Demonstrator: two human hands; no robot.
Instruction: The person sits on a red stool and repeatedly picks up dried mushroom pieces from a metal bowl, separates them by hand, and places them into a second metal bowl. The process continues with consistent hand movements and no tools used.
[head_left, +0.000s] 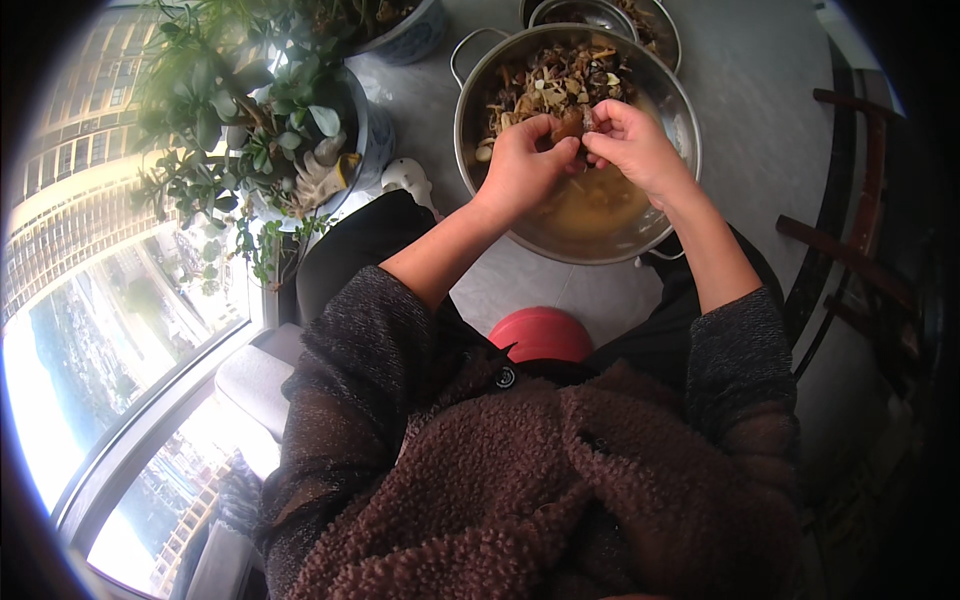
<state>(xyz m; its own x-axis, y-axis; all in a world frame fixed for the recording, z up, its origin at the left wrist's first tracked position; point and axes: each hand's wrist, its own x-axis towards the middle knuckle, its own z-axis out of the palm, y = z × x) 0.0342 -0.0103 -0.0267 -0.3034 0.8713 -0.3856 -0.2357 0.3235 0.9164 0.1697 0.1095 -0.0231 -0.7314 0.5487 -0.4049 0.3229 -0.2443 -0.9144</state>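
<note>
A wide stainless steel basin (691, 142) with loop handles stands on the floor in front of me. In its far half lies a heap of mixed brown and pale pieces (551, 82), apparently soaked mushrooms or dried plant parts. Cloudy brownish water (596, 206) shows in the near half. Above the basin my left hand (529, 157) pinches a wet brown piece (568, 127) between thumb and fingers. My right hand (634, 146) grips the right side of the same clump, its fingertips close to the left thumb. The fingers hide part of the piece.
Behind the basin are a smaller steel bowl (634, 28) and another steel vessel (677, 52). Potted succulents (285, 120), a work glove (322, 176) and a white figurine (407, 178) stand left. A red round object (540, 334) sits between my knees; dark wooden furniture (874, 172) is right.
</note>
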